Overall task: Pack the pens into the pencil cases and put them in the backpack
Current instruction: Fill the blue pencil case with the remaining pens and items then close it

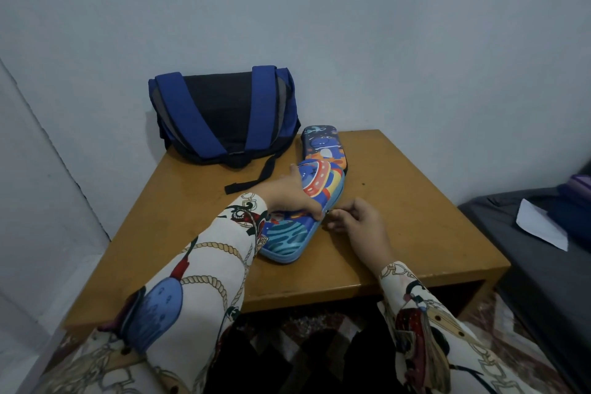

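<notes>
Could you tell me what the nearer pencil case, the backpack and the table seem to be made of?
The nearer pencil case looks like a moulded semi-rigid shell, perhaps EVA foam with a printed skin: its cartoon shapes stand raised. The backpack looks like matte woven fabric, probably nylon or polyester: it slumps and creases. The table looks like wood or veneer with a satin finish, faintly glossy.

wooden table (415,217) | white paper (540,229) on dark couch (527,272) | patterned rug (499,323)
</notes>
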The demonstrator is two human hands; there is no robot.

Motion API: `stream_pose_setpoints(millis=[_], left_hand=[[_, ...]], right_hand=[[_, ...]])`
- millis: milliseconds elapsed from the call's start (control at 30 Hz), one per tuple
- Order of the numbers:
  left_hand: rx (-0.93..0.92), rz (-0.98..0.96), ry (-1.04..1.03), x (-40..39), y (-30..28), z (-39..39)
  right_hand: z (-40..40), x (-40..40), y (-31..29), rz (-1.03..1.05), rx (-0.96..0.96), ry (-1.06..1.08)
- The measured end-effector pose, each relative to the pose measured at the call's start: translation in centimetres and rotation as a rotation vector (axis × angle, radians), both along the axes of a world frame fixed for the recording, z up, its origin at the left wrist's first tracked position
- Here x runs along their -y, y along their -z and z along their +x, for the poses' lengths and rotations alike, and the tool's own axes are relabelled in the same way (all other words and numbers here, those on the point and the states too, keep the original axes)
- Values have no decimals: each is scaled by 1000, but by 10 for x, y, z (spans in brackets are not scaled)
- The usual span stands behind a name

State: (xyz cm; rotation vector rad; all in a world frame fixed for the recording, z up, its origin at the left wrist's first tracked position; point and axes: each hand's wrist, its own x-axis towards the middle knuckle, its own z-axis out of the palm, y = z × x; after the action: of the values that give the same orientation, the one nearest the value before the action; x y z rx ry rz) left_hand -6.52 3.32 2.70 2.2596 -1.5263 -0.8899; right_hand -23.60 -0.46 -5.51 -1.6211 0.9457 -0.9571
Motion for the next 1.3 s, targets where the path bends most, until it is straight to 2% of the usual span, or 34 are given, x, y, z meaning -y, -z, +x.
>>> stream_pose_setpoints(millis=[267, 733, 867, 967, 1100, 1167, 1300], left_hand=[[-31, 50, 113, -3, -10, -2], [-20, 230, 121, 3, -22, 3], [66, 287, 162, 6, -26, 1], [154, 321, 194, 8, -27, -4], [339, 183, 237, 11, -23, -20], [380, 107, 215, 15, -20, -27], [402, 96, 205, 17, -19, -32]], right_hand=[[-1, 2, 2, 3, 23, 190], [-1, 0, -1, 31, 49, 399], [-5, 3, -4, 60, 104, 499], [-4, 4, -3, 65, 112, 494], [-5, 4, -4, 68, 136, 454], [-6, 4, -3, 74, 159, 440], [-5, 7, -2, 94, 177, 410]])
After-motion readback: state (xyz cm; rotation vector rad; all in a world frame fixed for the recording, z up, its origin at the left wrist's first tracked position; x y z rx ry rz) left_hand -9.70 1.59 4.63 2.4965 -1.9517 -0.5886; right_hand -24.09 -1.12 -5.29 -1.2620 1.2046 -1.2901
